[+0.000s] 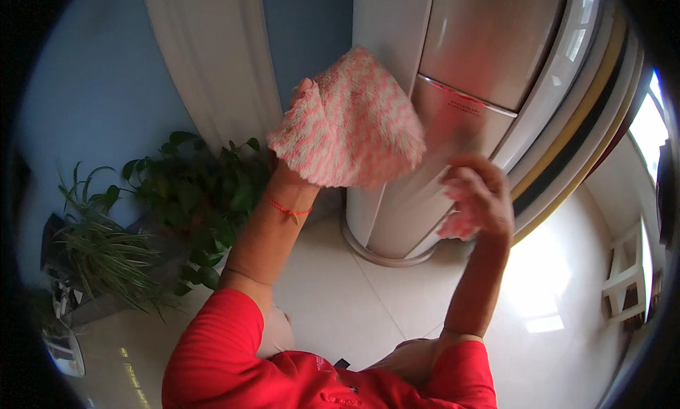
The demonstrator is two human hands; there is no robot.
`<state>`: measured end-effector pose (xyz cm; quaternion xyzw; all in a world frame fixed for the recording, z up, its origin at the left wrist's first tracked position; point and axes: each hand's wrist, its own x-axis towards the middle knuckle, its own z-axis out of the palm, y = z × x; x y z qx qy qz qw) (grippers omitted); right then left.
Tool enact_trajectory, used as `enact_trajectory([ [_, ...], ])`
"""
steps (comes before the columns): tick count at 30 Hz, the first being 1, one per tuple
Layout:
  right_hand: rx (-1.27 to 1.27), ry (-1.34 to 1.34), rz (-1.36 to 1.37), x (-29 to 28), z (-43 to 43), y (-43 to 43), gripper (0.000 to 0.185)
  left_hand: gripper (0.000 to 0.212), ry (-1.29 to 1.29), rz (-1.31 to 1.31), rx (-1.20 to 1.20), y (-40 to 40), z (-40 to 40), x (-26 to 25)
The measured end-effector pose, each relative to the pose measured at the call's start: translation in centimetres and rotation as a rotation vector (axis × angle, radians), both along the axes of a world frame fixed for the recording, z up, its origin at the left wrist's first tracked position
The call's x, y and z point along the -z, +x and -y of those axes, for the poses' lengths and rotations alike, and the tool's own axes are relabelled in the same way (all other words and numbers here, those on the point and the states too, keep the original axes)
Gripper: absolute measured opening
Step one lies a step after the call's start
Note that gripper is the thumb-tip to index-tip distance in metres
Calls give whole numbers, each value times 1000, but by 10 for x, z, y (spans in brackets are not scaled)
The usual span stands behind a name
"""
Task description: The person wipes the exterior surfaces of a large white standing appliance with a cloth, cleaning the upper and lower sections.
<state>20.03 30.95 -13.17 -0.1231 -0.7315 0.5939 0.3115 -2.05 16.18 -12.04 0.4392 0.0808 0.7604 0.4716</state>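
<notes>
A pink-and-white fluffy cloth (353, 127) hangs over my left hand (302, 92), which grips its left edge; most of the fingers are hidden behind it. My right hand (486, 196) is blurred, with curled fingers, and holds a smaller piece of pink-and-white cloth (458, 225) below its fingers. Both hands are in front of a tall, rounded, silver and white floor-standing cabinet appliance (396, 223), whose shiny front reflects red. A thin chrome strip (467, 95) crosses that front. Around my left wrist is a red cord bracelet (291, 211).
Leafy green potted plants (196, 196) and a spider plant (106, 255) stand at the left by the blue wall (95, 100). Curved striped panels (552, 180) rise right of the appliance. A white shelf (627, 271) is at the far right, above pale floor tiles (340, 297).
</notes>
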Motion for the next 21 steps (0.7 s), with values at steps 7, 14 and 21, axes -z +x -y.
enact_trajectory([
  [7,-284,-102,196,37,30,-56,35,25,-339,-393,-227,54,5,20],
  [14,-228,150,72,19,39,-66,47,38,14,-989,-1001,48,-1,13],
  [21,185,846,-268,-12,59,-67,59,55,-390,73,-121,59,-20,9],
])
